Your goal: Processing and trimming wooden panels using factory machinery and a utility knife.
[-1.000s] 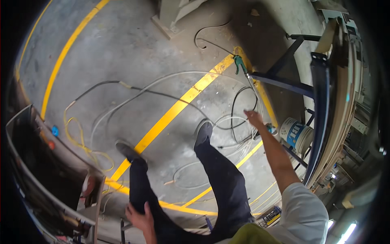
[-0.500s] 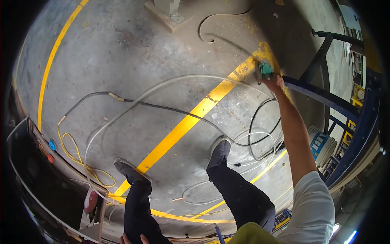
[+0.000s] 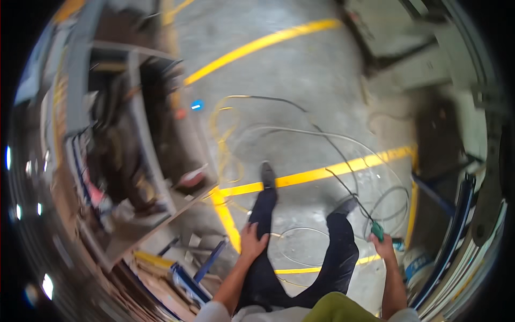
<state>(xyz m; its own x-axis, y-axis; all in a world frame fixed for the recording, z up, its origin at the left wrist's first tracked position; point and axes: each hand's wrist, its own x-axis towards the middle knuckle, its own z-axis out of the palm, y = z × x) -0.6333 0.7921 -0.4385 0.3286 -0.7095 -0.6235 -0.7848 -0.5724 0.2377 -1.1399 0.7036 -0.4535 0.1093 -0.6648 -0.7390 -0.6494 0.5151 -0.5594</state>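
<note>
My right hand [image 3: 383, 247] grips a green hand-held power tool [image 3: 377, 231], low beside my right leg. A dark cord [image 3: 351, 190] runs up from the tool and across the floor. Its exact kind is hard to make out through the blur; a teal part [image 3: 398, 244] shows on the far side of the fingers. My left hand [image 3: 252, 241] rests on my left thigh with the fingers spread, holding nothing.
A pale hose [image 3: 322, 132] and a yellow cord [image 3: 221, 142] loop over the grey floor around my feet. At left stands an open-fronted cabinet [image 3: 140, 126]. A bucket [image 3: 418, 268] and a blue metal frame [image 3: 456, 225] are at right.
My view has swung left. My right arm has drawn back from its far reach at the right, bringing the green tool near my leg. My left hand now shows fully on the thigh.
</note>
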